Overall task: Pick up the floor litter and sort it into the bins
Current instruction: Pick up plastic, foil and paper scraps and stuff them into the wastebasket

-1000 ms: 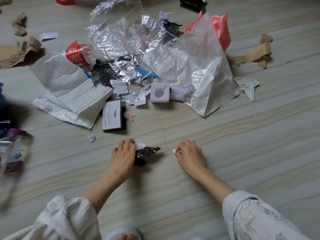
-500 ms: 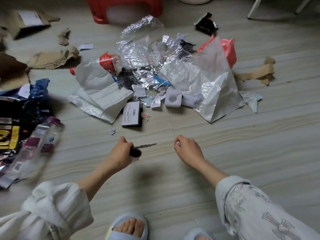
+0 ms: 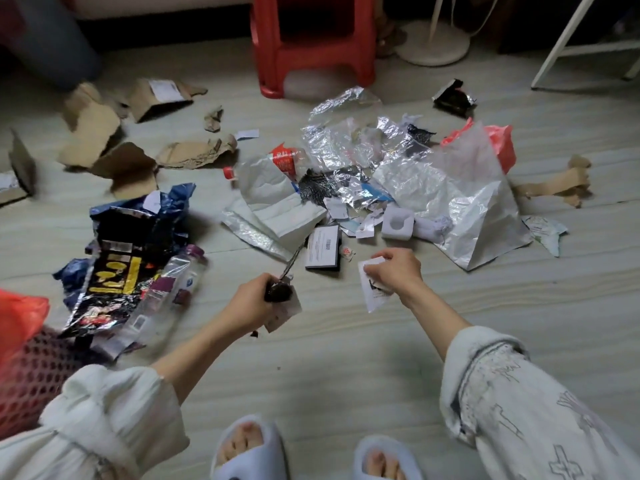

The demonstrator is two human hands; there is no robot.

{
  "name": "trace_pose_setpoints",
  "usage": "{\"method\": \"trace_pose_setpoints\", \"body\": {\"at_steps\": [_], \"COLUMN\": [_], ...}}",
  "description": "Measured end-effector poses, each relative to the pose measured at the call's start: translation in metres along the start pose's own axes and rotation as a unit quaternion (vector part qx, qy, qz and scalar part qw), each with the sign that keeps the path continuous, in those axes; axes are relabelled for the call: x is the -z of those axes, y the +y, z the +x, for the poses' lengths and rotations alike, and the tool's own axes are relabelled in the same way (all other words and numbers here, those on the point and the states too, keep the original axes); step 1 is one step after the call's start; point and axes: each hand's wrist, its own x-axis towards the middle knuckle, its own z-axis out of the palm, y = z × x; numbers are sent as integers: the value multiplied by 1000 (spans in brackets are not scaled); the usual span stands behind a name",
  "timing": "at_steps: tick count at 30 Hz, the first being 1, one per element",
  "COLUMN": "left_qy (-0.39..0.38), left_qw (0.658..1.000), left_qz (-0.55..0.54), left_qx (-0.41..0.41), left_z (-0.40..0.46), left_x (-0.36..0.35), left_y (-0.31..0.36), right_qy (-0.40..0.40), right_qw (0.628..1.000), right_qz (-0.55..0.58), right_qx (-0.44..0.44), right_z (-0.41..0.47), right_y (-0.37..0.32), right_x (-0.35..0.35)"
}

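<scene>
My left hand [image 3: 251,303] grips a dark foil scrap [image 3: 280,288] together with a small white paper tag [image 3: 284,311], lifted off the pale floor. My right hand [image 3: 393,270] pinches a white paper scrap [image 3: 371,295] with dark print, also held above the floor. Beyond both hands lies the main litter heap: crumpled silver foil bags [image 3: 460,202], a white padded mailer [image 3: 277,206], a small black box with a barcode [image 3: 323,247] and a white foam block [image 3: 398,223]. A red mesh bin [image 3: 27,368] with a red bag sits at the lower left edge.
A pile of dark and clear plastic wrappers [image 3: 131,265] lies left of my left hand. Torn brown cardboard [image 3: 114,147] is scattered at the back left and more at the right [image 3: 561,183]. A red stool [image 3: 311,43] and a white fan base [image 3: 433,46] stand behind. My slippered feet [image 3: 249,448] are below.
Both hands have risen off the floor with their scraps. My view has tilted up and back, bringing the stool, cardboard and wrapper pile into sight.
</scene>
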Motion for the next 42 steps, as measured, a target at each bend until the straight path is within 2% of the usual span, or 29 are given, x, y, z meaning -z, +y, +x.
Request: {"method": "trace_pose_setpoints", "body": {"at_steps": [4,7,12,15,18,24,36,42], "left_qy": [44,18,67,28,17,28,34,34], "left_qw": [992,997,991,993,994,996,994,994], "left_qz": [-109,-79,-112,-114,-105,-90,-101,-106], "left_qx": [36,5,37,28,14,7,16,23], "left_z": [25,38,78,79,83,85,74,74], "left_x": [-18,-29,-11,-14,-11,-1,-4,-12], "left_y": [-9,-21,-64,-78,-85,-94,-105,-104], "right_qy": [-15,4,-28,10,31,70,68,51], "right_qw": [992,986,996,994,986,985,993,992], "right_qz": [108,144,40,-104,-164,-156,-74,-84], "right_qx": [-69,-87,-71,-40,3,25,-68,-78], "right_z": [38,73,126,131,131,134,118,105], "right_y": [0,-6,-13,2,10,10,11,25], "right_x": [-24,-50,-106,-135,-155,-170,-165,-153]}}
